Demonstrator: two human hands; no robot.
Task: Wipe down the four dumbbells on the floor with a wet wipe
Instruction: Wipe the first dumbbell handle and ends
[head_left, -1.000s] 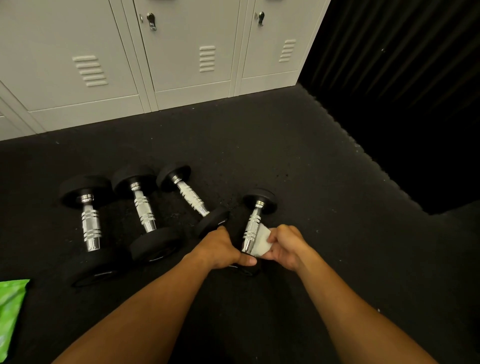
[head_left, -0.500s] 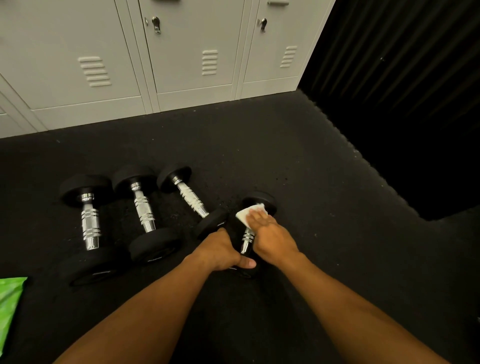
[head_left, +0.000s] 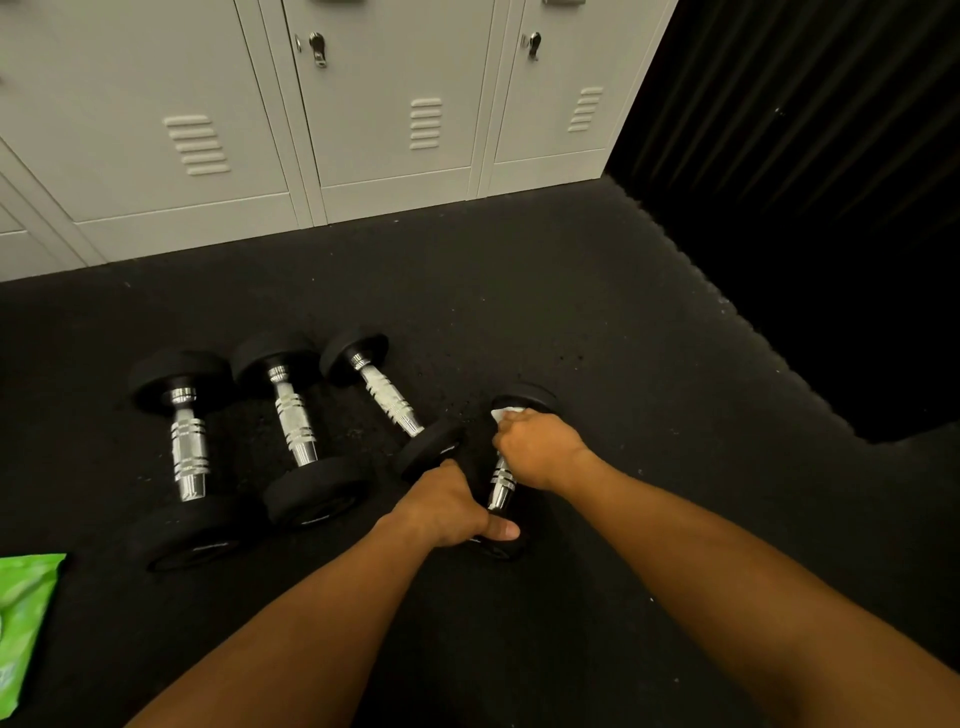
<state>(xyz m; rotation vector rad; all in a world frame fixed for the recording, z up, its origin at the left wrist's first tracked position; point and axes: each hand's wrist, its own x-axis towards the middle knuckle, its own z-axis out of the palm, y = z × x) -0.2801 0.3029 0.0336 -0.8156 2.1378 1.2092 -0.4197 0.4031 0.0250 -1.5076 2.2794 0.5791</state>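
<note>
Dumbbells, four in number, lie on the black floor (head_left: 597, 322) in a loose row, handles running near to far. Nearest, at the left edge, lies a green wipe packet (head_left: 23, 613), set aside within reach. The left hand (head_left: 447, 512) is clenched over the near head of the rightmost dumbbell (head_left: 501, 480), thumb laid across it; judged purpose: to pin the weight so it cannot roll under wiping pressure. Just beyond, the right hand (head_left: 537, 449) holds the wet wipe (head_left: 503, 414) in its grip, fingers curled round it, pressing it against the inner face of that dumbbell's far head. Only a white corner of the wipe shows past the knuckles. The chrome handle is visible between the two hands.

Left of this, the third dumbbell (head_left: 389, 402) lies angled, its near head close beside the left hand. The second dumbbell (head_left: 296, 423) and leftmost dumbbell (head_left: 187, 449) lie parallel, untouched. Farthest stand grey lockers (head_left: 395, 104).
</note>
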